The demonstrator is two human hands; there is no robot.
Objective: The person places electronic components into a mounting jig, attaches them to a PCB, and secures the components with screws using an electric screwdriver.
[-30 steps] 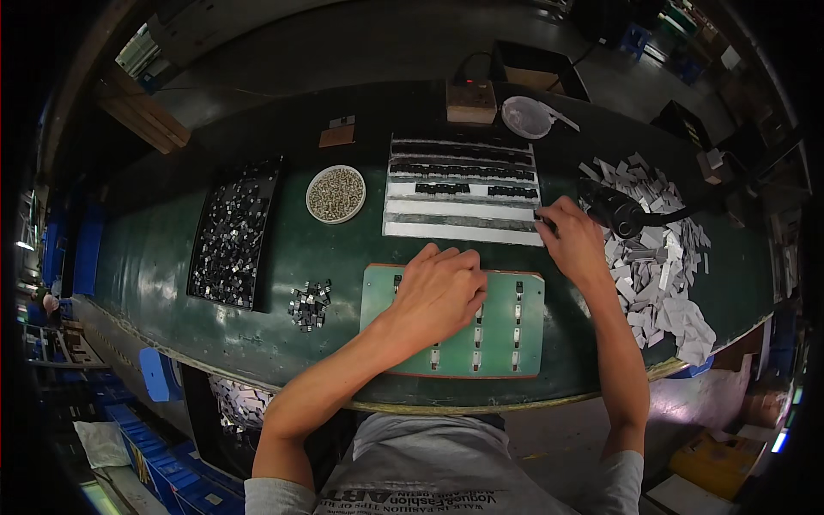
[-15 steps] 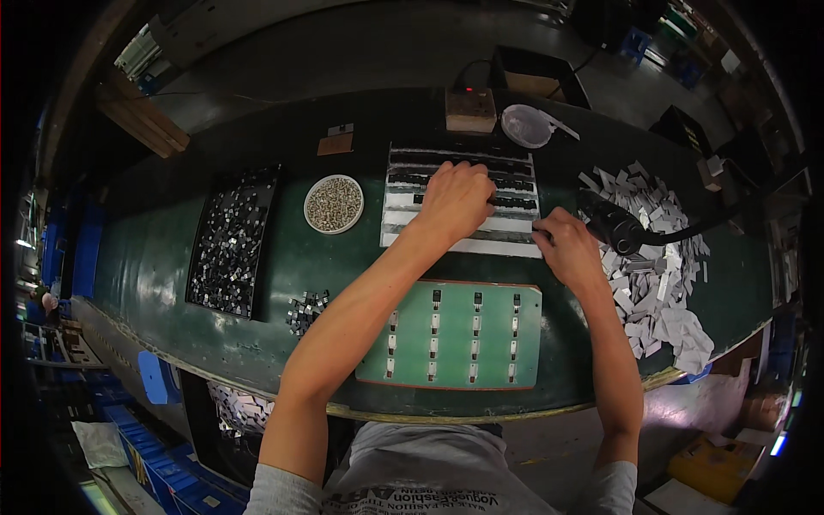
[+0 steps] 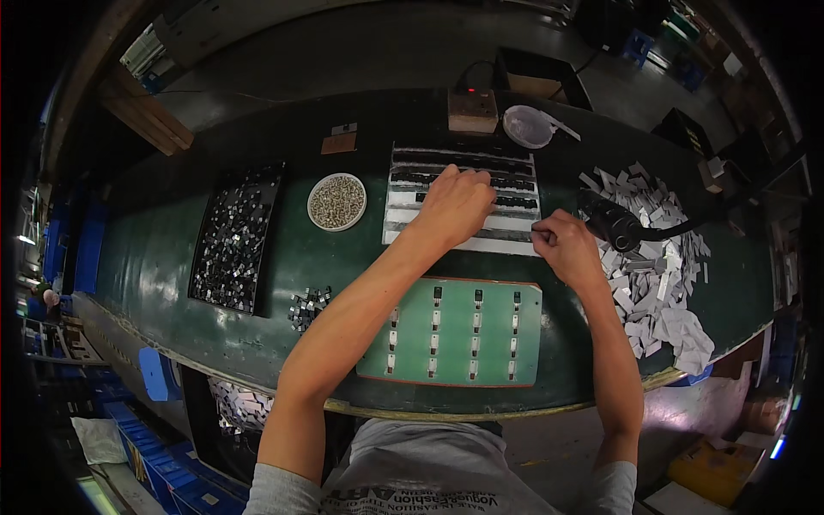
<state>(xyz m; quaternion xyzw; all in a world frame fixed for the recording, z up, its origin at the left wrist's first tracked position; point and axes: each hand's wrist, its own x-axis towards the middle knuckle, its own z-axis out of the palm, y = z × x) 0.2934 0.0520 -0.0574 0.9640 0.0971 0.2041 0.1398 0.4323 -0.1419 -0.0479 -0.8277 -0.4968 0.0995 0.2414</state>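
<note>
A pale board (image 3: 506, 248) lies in front of me, crossed by rows of small black three-legged components (image 3: 515, 202). Over its middle, my left hand (image 3: 459, 204) is closed with bent fingers; whatever its fingertips pinch is hidden beneath them. At the board's right edge, my right hand (image 3: 568, 247) has thumb and forefinger pressed together, too small a spot to make out anything in them. Nearer me rests a green plate (image 3: 412, 343) that carries spaced rows of small black components, many with a whitish piece on them. My left forearm covers its upper left corner.
Left stand a black tray (image 3: 268, 215) of small black parts and a round white dish (image 3: 360, 215) of tiny metal pieces. A few loose black components (image 3: 307, 307) lie nearby. On the right, a black lamp head (image 3: 614, 227) overhangs heaped grey-white slips (image 3: 661, 292). A wooden box (image 3: 472, 113) sits behind.
The whole view has shifted very slightly. Both hands keep nearly the same places over the board and at its right edge.
</note>
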